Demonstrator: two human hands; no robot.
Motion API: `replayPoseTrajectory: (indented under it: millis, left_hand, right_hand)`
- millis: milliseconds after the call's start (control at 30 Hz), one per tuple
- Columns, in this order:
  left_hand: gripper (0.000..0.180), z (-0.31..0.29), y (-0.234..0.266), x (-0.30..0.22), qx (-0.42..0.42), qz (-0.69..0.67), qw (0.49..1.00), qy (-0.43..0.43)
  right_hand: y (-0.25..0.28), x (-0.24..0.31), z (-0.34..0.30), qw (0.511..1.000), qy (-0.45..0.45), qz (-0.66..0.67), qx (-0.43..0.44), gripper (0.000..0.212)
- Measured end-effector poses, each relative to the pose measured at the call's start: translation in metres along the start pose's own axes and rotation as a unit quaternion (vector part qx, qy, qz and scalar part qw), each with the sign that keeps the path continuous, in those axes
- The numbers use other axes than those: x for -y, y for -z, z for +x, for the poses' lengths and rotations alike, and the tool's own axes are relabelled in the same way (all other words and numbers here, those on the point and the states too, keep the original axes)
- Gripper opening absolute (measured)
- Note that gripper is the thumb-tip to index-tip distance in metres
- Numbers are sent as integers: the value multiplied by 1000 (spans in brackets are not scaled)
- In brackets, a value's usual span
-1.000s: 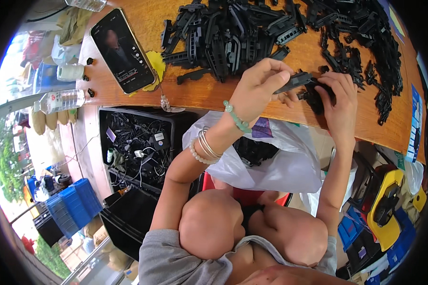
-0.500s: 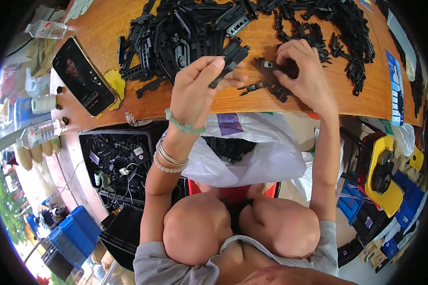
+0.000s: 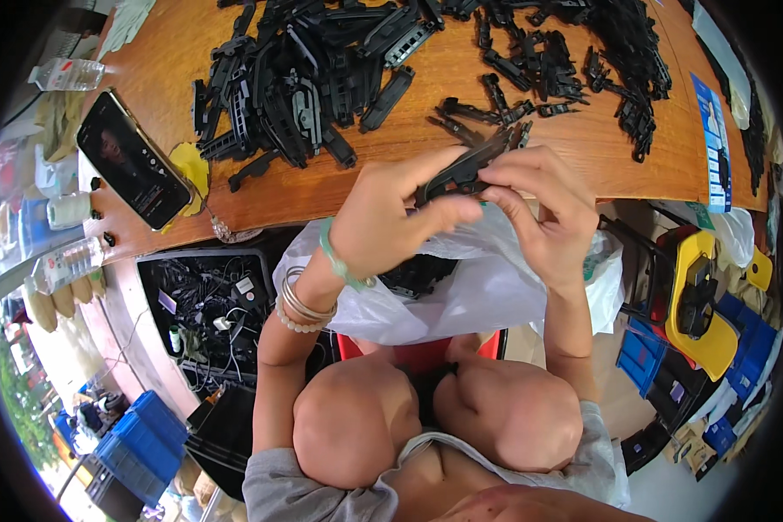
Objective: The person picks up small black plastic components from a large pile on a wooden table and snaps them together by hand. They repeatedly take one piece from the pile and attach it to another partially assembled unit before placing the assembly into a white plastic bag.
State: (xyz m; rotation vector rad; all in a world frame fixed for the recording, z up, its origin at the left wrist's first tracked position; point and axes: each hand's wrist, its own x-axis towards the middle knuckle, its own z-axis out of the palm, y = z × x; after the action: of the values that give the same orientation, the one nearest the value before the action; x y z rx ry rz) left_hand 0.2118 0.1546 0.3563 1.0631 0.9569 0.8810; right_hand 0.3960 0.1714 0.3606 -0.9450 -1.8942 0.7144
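Head view centres on a slim black plastic part (image 3: 463, 177), held over the near edge of the wooden table (image 3: 631, 178). The person's left hand (image 3: 387, 200) is closed around its nearer end, though the fingers behind it are hidden; the right hand (image 3: 544, 204) pinches the other end between thumb and fingertips. Gripping both ends probably keeps so narrow a thing from twisting. Its body looks stiff, matt and angular, but blur hides the finer shape.

Long dark pieces (image 3: 313, 78), some slotted like ladders, lie heaped on the table's left half; smaller jointed-looking pieces (image 3: 558, 63) spread across its right half, apparently kept apart by kind. Near the table's left edge a glossy phone (image 3: 135, 161) lies beside a yellow, leaf-shaped item (image 3: 190, 174), its screen perhaps angled for viewing. Below the table's near edge, a crinkled white bag (image 3: 400, 313) gapes open with dark pieces inside, and a rigid black bin (image 3: 202, 254) of cables and oddments stands below the table's left side.
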Motion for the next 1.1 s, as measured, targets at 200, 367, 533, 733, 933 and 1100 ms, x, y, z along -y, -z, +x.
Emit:
replayPoseTrajectory:
  millis: [200, 367, 533, 733, 933, 1100]
  left_hand:
    - [42, -4, 1, 12, -40, 291, 938, -182]
    - [38, -7, 1, 4, -12, 347, 906, -240]
    - [37, -3, 1, 8, 4, 358, 898, -256]
    - [35, -1, 1, 12, -3, 321, 916, -240]
    - [22, 14, 37, 2, -35, 386, 899, -206]
    - [17, 45, 38, 11, -239, 639, 703, -202]
  right_hand:
    - [0, -3, -8, 999, 9, 33, -21, 26]
    - [2, -3, -6, 999, -5, 33, 31, 36]
    - [0, -9, -16, 999, -18, 30, 16, 29]
    - [-4, -11, -16, 997, -51, 58, -5, 25]
    - [-2, -6, -27, 970, -129, 141, 150, 25]
    - [-19, -16, -5, 994, 40, -99, 31, 18]
